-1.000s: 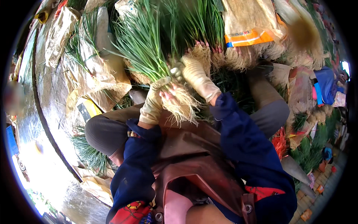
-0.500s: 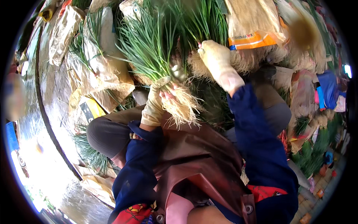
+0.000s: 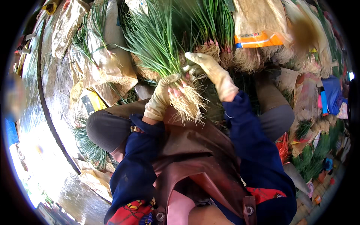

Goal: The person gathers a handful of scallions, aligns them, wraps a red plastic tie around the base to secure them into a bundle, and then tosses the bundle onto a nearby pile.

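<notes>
My left hand point(image 3: 159, 98), in a pale work glove, is closed round a bunch of spring onions point(image 3: 162, 56) just above its bulbs. The green leaves fan up and away, and stringy pale roots hang toward my lap. Close by on the right is my gloved right hand point(image 3: 213, 73), its upper finger stretched out and a gap between it and the lower digits. Those lower digits touch the bunch's right side by the stems. Whether a thin stalk lies against them is hard to see. Beyond this hand lie more spring onions point(image 3: 215, 32) with pinkish bulbs.
A tan sack with an orange band point(image 3: 258, 39) covers more rooted onions at the far right. Wrinkled sacks point(image 3: 112, 63) lie on the left, beside a wet shiny floor point(image 3: 56, 97) crossed by a dark strip. My brown apron point(image 3: 195, 150) covers my lap.
My right hand has come back from the far pile, moving nearer and left to the side of the bunch. Its fingers have spread. The left hand keeps its hold, with the bunch shifted slightly right.
</notes>
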{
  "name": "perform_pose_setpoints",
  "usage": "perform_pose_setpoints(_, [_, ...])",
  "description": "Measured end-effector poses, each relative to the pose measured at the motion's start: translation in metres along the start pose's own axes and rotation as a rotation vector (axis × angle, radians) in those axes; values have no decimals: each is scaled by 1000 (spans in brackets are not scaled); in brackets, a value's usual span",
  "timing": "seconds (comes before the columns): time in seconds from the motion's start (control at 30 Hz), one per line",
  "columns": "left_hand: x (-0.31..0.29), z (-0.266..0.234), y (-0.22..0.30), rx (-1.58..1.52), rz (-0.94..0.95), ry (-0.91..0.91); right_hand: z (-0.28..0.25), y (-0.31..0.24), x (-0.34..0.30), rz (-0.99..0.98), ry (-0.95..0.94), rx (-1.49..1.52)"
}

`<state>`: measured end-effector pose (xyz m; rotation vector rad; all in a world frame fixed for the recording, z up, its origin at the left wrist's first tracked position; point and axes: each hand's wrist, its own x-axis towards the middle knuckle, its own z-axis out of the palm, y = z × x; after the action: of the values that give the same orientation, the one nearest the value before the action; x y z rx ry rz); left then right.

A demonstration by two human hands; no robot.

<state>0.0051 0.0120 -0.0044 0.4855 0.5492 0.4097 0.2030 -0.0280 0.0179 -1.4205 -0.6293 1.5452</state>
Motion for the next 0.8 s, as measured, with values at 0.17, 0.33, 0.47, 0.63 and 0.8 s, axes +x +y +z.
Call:
perform_pose_setpoints(0.17, [-5, -13, -11, -4, -37, 99, 16, 3, 16, 69, -10, 163])
perform_pose_setpoints(0.33, [-21, -16, 1, 211, -146, 93, -4, -5, 2, -40, -56, -408])
perform_pose_setpoints(0.47, [-49, 6, 12, -166, -125, 87, -43, 14, 2, 304, -112, -1488])
perform_pose_setpoints(0.63, [-72, 8, 27, -267, 22, 109, -19, 56, -24, 550, -583, -1589])
perform_pose_setpoints(0.8, [-55, 25, 18, -251, -106, 245, -2, 79, 48, 357, 133, -1220])
